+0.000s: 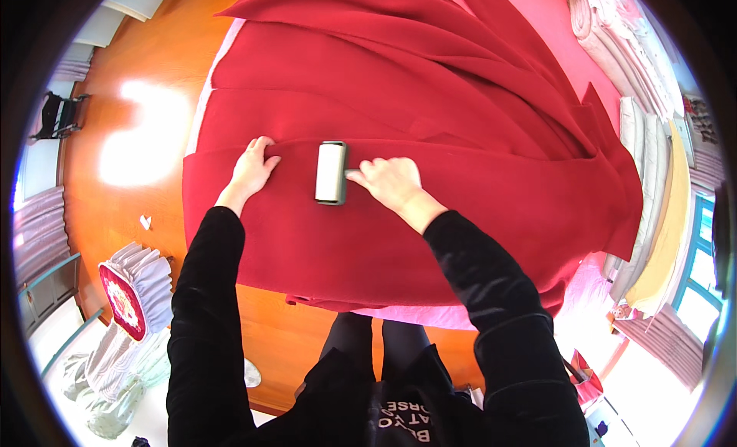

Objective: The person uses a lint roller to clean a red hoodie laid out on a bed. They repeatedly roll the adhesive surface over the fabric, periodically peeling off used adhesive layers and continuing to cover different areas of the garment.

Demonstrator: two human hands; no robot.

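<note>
A large red cloth garment, which looks like a coat [345, 245], lies spread over a pink-covered bed in front of me. My right hand [391, 179] is closed around the handle of a lint roller [331, 173], whose pale roll rests on or just over the red cloth, left of the hand. Further left, my left hand [253, 167] lies on the cloth near its left edge, fingertips at a long fold or edge; whether it pinches the fabric is not plain. Creases run through the upper right part of the cloth.
Folded quilts [639, 141] and a yellow cloth [656, 262] line the bed's right side. At the lower left stands a chair with a red patterned seat [122, 302] and a ruffled cover. A small white scrap [145, 222] lies on the orange-brown floor [138, 199].
</note>
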